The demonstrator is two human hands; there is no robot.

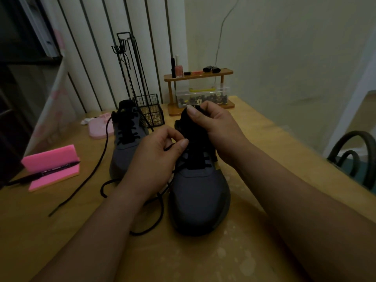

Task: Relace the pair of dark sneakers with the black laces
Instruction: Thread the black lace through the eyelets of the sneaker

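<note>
Two sneakers [200,192] on wooden table [264,139]

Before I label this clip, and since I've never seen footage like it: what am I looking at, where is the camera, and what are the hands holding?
There is no machine here. A person works with bare hands, and the single picture comes from a camera worn on their head, looking forward and down. The two arms reaching in from the bottom are theirs.

Two dark sneakers stand on the wooden table. The right hand grips the black top of the near sneaker. The left hand pinches its black lace beside the eyelets, and the rest of that lace loops loose on the table. The far sneaker looks laced, with a long lace end trailing from it.

Around them are a pink foam block with a pen, a wire basket and a small wooden shelf of cosmetics.
</note>
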